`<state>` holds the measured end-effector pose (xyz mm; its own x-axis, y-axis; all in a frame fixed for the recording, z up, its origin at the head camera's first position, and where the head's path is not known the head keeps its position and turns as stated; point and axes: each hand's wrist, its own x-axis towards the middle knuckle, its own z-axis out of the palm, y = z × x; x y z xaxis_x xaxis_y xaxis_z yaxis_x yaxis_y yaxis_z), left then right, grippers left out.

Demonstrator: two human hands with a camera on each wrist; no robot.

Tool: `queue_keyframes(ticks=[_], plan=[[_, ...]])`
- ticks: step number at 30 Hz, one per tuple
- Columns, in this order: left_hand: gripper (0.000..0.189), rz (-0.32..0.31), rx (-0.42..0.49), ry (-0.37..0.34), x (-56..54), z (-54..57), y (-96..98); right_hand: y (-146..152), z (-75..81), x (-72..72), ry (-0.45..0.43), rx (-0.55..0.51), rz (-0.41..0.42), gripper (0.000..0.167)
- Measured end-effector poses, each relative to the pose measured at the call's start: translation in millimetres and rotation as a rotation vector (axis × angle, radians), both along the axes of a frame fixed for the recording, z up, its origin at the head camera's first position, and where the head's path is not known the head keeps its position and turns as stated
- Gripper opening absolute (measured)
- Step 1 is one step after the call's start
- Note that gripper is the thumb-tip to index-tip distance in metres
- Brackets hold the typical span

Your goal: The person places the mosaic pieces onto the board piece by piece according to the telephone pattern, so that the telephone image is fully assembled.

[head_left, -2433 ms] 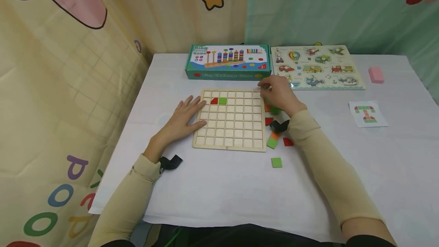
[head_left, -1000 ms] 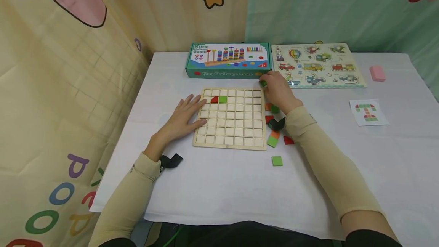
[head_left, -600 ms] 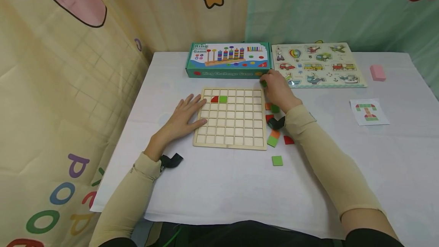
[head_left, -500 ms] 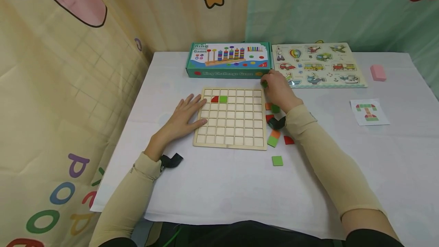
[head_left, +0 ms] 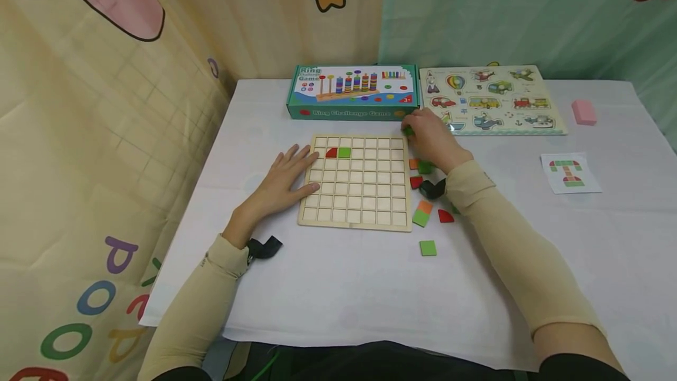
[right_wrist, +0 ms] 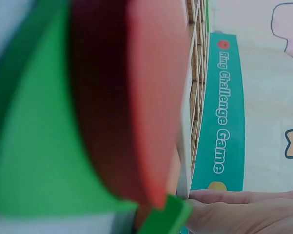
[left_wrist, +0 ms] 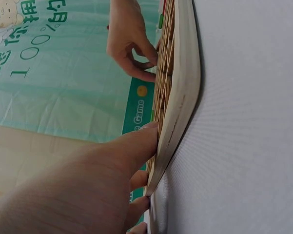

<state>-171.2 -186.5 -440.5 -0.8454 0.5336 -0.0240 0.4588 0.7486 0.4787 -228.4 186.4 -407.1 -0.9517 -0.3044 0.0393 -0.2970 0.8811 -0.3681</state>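
A wooden grid board (head_left: 355, 228) lies on the table, with a red quarter-round tile (head_left: 331, 153) and a green square tile (head_left: 344, 153) side by side in its second row. My left hand (head_left: 282, 178) rests along the left edge of the board, fingers spread and thumb on the frame, as the left wrist view also shows. Just beyond the far right corner, my right hand (head_left: 433, 139) pinches a green tile (head_left: 408, 130) at its fingertips, mostly covered by the fingers. Close to the right wrist camera, a blurred red tile (right_wrist: 158, 92) overlaps a green one (right_wrist: 39, 131).
Several loose tiles lie right of the board, among them a red quarter-round (head_left: 445, 216) and a green square (head_left: 428, 248). Behind stand a ring game box (head_left: 353, 113) and a picture puzzle (head_left: 492, 96). A pattern card (head_left: 587, 184) and pink block (head_left: 584, 112) lie farther right.
My right hand has shifted slightly right from the board's corner, and a green tile now shows at its fingertips. The right forearm has swung a little outward. My left hand stays put.
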Motion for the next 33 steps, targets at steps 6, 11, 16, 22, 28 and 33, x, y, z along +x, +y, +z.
queue_keyframes(ticks=[6, 11, 16, 22, 28, 33], plan=[[0.077, 0.003, 0.002, -0.006, 0.6, 1.4, 0.6, 5, 0.1, -1.8, 0.011, 0.020, 0.033, 0.022], [0.077, 0.003, 0.007, -0.005, 0.5, 1.5, 0.6, 9, 0.8, -1.7, -0.002, 0.014, 0.033, 0.024], [0.078, 0.001, 0.008, -0.001, 0.1, 1.1, 0.1, 9, 4.3, 0.4, 0.001, -0.016, 0.033, 0.024], [0.078, 0.000, 0.006, 0.007, -0.8, 0.8, -0.6, -9, 13.8, 0.8, -0.005, -0.100, 0.072, 0.026], [0.077, 0.006, 0.001, 0.004, -0.9, 0.7, -0.3, -38, 16.2, -3.0, -0.046, -0.112, 0.175, 0.025], [0.077, 0.002, 0.002, -0.001, -0.2, 1.1, 0.1, -63, 13.2, -0.4, -0.050, -0.102, 0.230, 0.022]])
